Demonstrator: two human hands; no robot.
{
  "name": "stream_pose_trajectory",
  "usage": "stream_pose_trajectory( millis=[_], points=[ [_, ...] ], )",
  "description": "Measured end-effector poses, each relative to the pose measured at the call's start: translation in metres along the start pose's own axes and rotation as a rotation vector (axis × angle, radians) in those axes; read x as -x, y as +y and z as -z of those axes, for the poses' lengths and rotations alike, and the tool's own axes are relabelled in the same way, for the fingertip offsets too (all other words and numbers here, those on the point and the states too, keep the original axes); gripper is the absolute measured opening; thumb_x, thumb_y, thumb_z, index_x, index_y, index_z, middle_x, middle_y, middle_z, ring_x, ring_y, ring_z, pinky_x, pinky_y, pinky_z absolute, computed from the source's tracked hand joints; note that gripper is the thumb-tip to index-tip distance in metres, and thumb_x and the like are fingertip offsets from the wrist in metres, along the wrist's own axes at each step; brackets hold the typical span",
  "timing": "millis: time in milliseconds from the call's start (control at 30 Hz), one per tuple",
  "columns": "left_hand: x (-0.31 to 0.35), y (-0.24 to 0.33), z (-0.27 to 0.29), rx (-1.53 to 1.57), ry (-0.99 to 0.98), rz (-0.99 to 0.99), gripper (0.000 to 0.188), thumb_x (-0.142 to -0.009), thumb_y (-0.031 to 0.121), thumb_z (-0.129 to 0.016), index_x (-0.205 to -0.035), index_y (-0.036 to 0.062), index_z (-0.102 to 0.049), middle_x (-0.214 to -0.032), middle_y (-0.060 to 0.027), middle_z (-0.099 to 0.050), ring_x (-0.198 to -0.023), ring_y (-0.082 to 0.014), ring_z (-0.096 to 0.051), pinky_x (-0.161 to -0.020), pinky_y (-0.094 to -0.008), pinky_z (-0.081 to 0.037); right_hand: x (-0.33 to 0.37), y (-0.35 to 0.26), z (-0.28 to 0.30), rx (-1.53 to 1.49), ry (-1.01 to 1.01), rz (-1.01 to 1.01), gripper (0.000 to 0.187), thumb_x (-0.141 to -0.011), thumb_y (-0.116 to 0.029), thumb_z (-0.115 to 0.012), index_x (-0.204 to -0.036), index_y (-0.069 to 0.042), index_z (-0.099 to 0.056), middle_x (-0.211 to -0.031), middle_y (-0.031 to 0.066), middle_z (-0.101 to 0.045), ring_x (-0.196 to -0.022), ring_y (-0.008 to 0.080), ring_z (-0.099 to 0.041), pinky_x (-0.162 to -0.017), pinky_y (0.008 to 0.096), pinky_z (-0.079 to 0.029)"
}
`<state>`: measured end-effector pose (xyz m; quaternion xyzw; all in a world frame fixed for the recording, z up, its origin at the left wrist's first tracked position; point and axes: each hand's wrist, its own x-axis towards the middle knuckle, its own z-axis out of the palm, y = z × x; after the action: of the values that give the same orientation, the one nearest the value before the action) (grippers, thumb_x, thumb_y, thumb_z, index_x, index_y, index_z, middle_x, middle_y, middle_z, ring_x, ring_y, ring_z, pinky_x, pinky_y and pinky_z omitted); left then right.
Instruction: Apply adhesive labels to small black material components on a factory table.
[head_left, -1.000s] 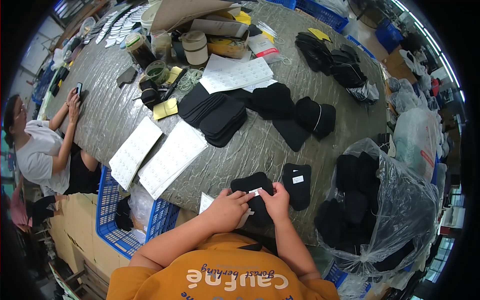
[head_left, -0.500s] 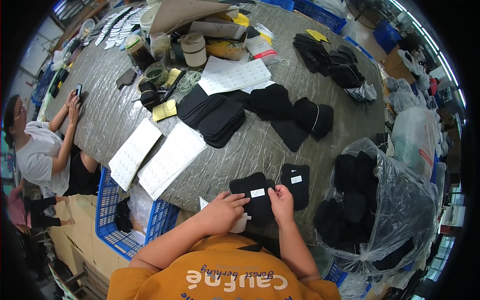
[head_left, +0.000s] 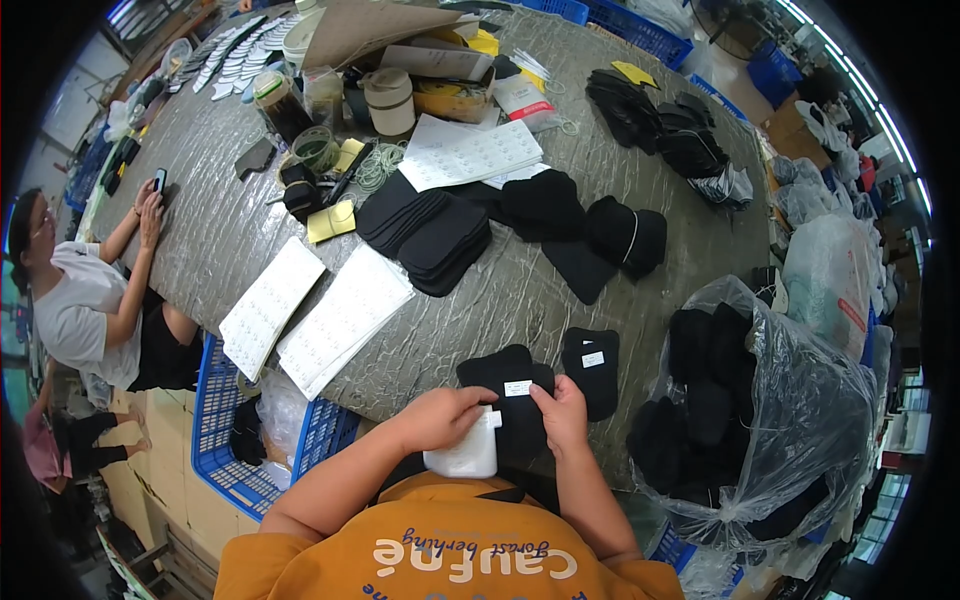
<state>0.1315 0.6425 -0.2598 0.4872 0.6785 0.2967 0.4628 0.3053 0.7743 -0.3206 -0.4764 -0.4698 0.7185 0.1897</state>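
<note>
Since half a second ago, the left hand [head_left: 447, 418] has drawn back off the front of the black pad [head_left: 500, 368], and much more of a flat white piece [head_left: 465, 452] with rounded corners now shows below it. Its fingers are curled, thumb reaching toward the pad — whether they are pressed together on the white piece I cannot tell. The right hand [head_left: 560, 415] has kept to the pad's right side; its thumb tip now rests at the right end of a white label [head_left: 518, 388]. Its fingers are drawn in close to the thumb, but their tips are hidden, so I cannot tell whether they pinch the pad.

Between the two hands lies the pad, near the table's edge, its top reaching past the fingertips. The label sits across its upper part, with dark print too small to make out. Just beyond the right hand, a second black pad [head_left: 592, 395] bears a similar label, equally hard to read.

Farther left, two stacks of white sheets [head_left: 345, 315] carry rows of small marks. Pale and blue lettering — upside down from this view — runs over the orange shirt [head_left: 330, 560].
</note>
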Motion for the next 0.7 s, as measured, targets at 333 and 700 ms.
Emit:
stream_pose_trajectory(
  millis=[333, 700],
  points=[
    [-0.014, -0.014, -0.015, 0.536, 0.130, 0.263, 0.022, -0.088, 0.011, -0.063, -0.106, -0.0011, -0.060, -0.077, -0.0012, -0.064, -0.066, -0.0037, -0.056, -0.058, -0.0208, -0.045, 0.025, -0.018, -0.019, -0.289, -0.152, 0.028, 0.019, -0.087, 0.004, -0.058, -0.105, 0.002, -0.056, -0.102, 0.0091, -0.063, -0.092, 0.0153, -0.061, -0.087, 0.0290, -0.049],
    [-0.016, -0.015, -0.026, 0.806, 0.187, 0.236, 0.012, -0.084, 0.007, -0.068, -0.088, 0.0022, -0.059, -0.072, 0.0012, -0.061, -0.063, -0.0028, -0.056, -0.054, -0.0180, -0.043, 0.030, -0.010, -0.027, -0.322, -0.226, 0.022, 0.016, -0.087, 0.006, -0.057, -0.102, -0.001, -0.054, -0.098, 0.0065, -0.061, -0.090, 0.0139, -0.059, -0.085, 0.0282, -0.049]
  ],
)
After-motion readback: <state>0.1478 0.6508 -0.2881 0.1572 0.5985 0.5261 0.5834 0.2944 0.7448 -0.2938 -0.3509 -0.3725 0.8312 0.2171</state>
